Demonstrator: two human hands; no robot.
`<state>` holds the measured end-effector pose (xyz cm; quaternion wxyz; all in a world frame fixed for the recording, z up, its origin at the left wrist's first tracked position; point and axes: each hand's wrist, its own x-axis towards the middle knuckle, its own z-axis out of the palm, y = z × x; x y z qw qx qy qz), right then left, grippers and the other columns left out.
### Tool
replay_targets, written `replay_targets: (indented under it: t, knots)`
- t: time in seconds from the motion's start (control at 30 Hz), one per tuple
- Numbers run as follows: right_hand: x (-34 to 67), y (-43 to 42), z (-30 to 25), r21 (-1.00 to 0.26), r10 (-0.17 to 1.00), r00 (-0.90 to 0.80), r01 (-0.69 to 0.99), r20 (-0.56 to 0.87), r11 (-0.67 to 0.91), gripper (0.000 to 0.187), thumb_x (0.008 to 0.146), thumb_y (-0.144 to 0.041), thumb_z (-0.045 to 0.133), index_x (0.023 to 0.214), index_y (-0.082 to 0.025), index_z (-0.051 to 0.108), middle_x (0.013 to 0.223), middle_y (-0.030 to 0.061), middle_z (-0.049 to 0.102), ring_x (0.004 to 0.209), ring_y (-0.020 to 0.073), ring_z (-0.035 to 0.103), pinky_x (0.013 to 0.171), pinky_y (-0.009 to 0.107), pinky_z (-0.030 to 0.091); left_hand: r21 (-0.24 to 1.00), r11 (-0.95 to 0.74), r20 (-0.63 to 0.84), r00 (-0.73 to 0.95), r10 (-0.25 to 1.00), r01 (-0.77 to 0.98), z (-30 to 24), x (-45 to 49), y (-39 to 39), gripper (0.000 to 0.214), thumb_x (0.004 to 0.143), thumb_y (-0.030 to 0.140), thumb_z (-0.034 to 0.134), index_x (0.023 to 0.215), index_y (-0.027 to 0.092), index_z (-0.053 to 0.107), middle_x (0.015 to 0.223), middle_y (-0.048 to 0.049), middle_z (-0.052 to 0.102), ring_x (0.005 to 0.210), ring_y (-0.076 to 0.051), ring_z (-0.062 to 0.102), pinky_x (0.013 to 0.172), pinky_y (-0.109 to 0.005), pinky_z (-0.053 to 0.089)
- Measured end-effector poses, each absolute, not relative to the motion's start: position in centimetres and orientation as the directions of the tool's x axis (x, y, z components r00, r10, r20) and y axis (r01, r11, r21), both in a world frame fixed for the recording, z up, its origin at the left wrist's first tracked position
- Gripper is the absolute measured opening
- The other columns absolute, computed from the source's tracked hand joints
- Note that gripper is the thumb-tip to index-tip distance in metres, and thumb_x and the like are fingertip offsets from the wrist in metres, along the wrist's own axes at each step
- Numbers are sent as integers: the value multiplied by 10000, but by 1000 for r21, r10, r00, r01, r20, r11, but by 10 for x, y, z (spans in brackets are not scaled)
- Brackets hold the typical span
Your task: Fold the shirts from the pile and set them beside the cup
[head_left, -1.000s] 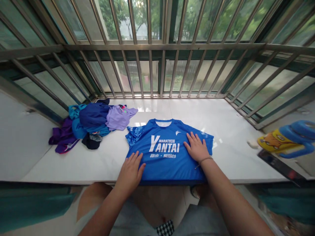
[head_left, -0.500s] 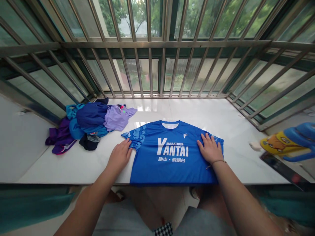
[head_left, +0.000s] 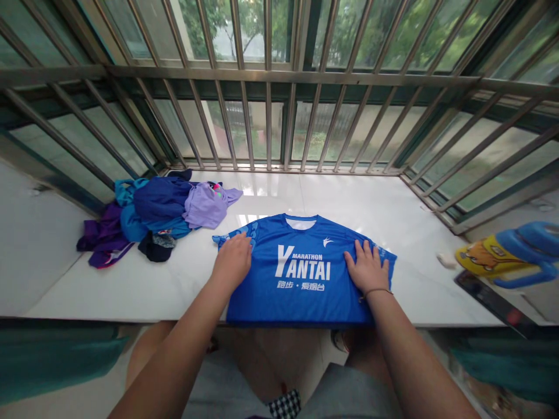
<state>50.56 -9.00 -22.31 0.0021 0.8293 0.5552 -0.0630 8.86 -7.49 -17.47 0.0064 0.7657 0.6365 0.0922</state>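
Observation:
A blue T-shirt [head_left: 301,305] with white "Marathon Yantai" lettering lies front up on the white ledge, its collar pointing away from me. Its lower part reaches the ledge's near edge. My left hand [head_left: 233,259] is at the patterned sleeve on the left, with fingers curled in and closed on the cloth there; the fingertips are partly hidden. Past that hand, the sleeve's end looks bunched. My right hand [head_left: 369,266] rests flat on the shirt near the other sleeve, fingers spread, a thin band around its wrist.
A heap of clothes [head_left: 161,201] in purple, blue and lilac sits at the left of the white ledge [head_left: 349,195]. On the right are a yellow and blue bottle [head_left: 493,256] and a dark flat box [head_left: 493,302]. Metal bars [head_left: 288,125] line the window behind.
My left hand has moved right and inward over the sleeve, its fingers now curled. The sleeve's end has become bunched. My right hand remains flat on the shirt.

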Motion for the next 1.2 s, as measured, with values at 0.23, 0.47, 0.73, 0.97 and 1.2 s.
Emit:
replay_targets:
  t: [0.23, 0.47, 0.73, 0.97, 1.2]
  knots:
    - [487, -88, -217, 0, 918, 396, 918, 20, -396, 772, 1119, -577, 194, 1775, -192, 327, 1849, 161, 227, 1710, 432, 144, 1299, 806, 60, 64, -57, 214, 42, 976, 996, -218, 82, -105, 633, 1108, 421, 455, 1642, 87, 517, 1772, -256, 383, 1610, -429, 435, 1289, -662, 371]
    - [340, -42, -192, -105, 883, -467, 877, 46, 469, 684, 1136, -467, 333, 1771, -211, 340, 1860, 64, 206, 1729, 314, 149, 1384, 583, 121, 121, -146, 130, 130, 983, 982, -229, 28, -138, 527, 1106, 307, 378, 1537, 164, 645, 1675, -166, 566, 1528, -337, 565, 1286, -608, 420]
    - [241, 15, -211, -302, 896, -439, 865, -70, 401, 720, 1134, -608, 358, 1764, -260, 343, 1858, 63, 227, 1718, 343, 175, 1357, 690, 86, 101, -145, 94, 135, 986, 984, -230, 1, -144, 530, 1126, 293, 355, 1591, 292, 610, 1706, -77, 539, 1579, -296, 512, 1306, -623, 379]
    - [232, 33, -216, -273, 922, -383, 895, -64, 352, 733, 1129, -612, 349, 1775, -268, 312, 1861, 64, 213, 1723, 334, 156, 1358, 694, 60, 90, -118, 10, 117, 993, 989, -222, -13, -144, 526, 1133, 308, 389, 1617, 379, 582, 1763, -27, 452, 1625, -325, 445, 1295, -710, 347]
    - [217, 51, -219, -283, 921, -384, 892, -65, 352, 765, 1114, -625, 354, 1780, -253, 301, 1865, 62, 190, 1729, 347, 122, 1354, 708, 60, 25, -17, -41, 18, 999, 1000, -209, -45, -126, 509, 1127, 335, 436, 1608, 396, 590, 1762, -50, 461, 1605, -404, 452, 1242, -782, 351]
